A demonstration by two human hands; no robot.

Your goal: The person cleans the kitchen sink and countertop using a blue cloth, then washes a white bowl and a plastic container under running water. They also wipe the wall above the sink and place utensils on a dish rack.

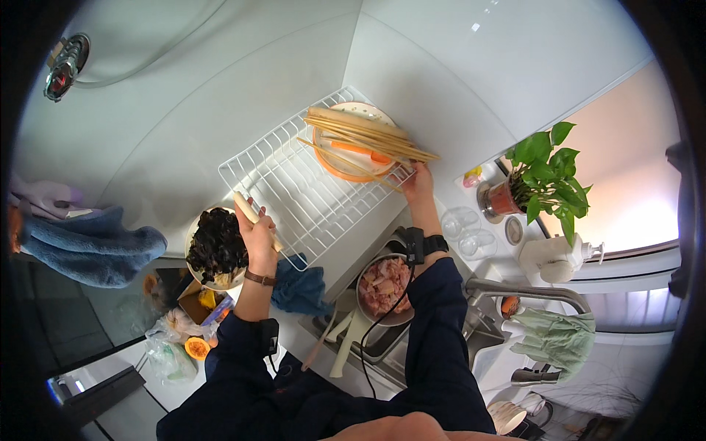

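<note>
My left hand [258, 237] grips a short pale wooden stick [251, 208] that runs along the left edge of a white wire dish rack [287, 182]. Its fingers reach over that edge. My right hand [418, 183] is closed around the rack's right corner, some fingers behind the wires. In the rack sits an orange-rimmed bowl [325, 161] with a bundle of wooden chopsticks [364, 138] and a thicker wooden rod [345, 117] across it. An orange-handled utensil [353, 148] lies inside. Beside my left hand is a bowl [193, 231] of dark wood ear mushrooms [218, 242].
A pan [358, 325] of raw meat pieces [383, 286] rests over the sink [394, 372]. Blue cloth [298, 286] lies under the rack's near corner. Glasses [469, 231], a potted plant [499, 198], a pump bottle [551, 259] and the faucet [529, 288] stand right. Plastic bags [171, 353] lie left.
</note>
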